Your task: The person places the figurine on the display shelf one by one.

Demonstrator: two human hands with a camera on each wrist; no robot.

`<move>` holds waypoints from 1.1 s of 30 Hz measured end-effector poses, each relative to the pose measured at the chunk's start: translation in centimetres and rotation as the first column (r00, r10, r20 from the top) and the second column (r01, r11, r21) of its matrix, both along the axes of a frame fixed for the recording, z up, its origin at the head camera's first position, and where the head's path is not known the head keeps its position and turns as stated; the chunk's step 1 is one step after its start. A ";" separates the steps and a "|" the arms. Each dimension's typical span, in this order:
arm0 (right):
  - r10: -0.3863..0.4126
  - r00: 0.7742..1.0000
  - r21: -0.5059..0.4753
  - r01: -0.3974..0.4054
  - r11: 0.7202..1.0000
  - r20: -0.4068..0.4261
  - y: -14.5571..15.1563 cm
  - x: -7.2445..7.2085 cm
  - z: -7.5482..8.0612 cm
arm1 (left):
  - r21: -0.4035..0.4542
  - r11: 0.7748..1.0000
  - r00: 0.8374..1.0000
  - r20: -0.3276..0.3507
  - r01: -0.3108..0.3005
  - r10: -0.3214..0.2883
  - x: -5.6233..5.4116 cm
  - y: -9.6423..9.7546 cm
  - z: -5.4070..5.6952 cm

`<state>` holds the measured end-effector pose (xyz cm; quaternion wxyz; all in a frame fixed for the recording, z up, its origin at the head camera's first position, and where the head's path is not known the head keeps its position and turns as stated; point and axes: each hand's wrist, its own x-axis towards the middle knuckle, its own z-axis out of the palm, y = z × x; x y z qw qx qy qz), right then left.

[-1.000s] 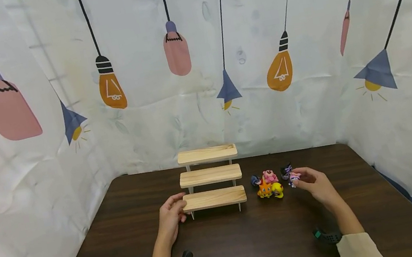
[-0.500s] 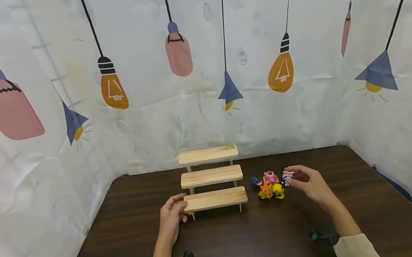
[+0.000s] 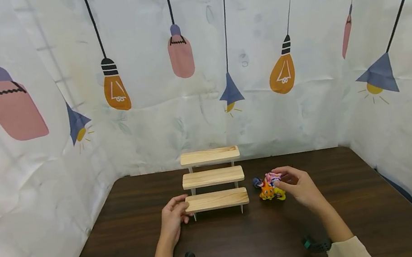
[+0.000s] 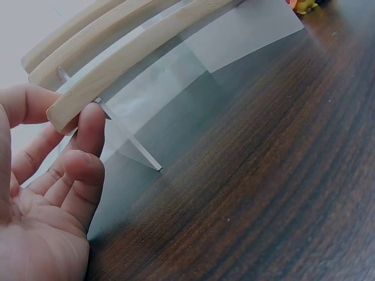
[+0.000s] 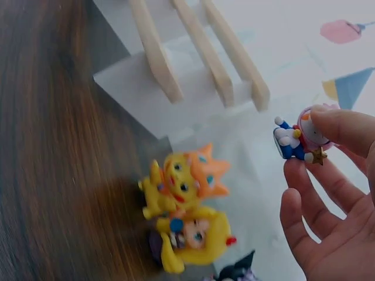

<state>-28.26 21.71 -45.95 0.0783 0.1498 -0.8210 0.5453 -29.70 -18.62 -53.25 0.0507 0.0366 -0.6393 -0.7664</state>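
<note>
At its left end, the lowest step of a three-tier wooden display stand is pinched by my left hand; the left wrist view shows thumb and fingers on the step's corner. My right hand pinches a small figurine with a pink hood, white face, blue clothes and a gold star, up off the table. Below it stands an orange-and-yellow spiky figurine, beside a yellow-haired figurine. A dark blue figurine sits at the group's left. The held figurine overlaps the group in the head view.
The dark wood table bears the stand and figurines. A black-eared figurine shows at the right wrist view's bottom edge. White curtains printed with lamps surround the table at the back and sides.
My right hand has moved left with the pink-hooded figurine, from the group's right side to over it. My left hand has stayed on the stand's lowest step.
</note>
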 end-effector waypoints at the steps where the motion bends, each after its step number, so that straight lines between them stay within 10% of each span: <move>1: 0.004 1.000 -0.001 -0.004 1.000 0.000 -0.3 0.1 0.0 | 0.000 1.000 1.000 -0.001 0.000 0.000 0.0 0.0 0.0; 33: 0.128 0.989 -0.052 -0.132 0.990 -0.070 -10.7 -0.1 -0.4 | 0.023 1.000 1.000 0.011 -0.003 0.002 0.1 0.0 0.1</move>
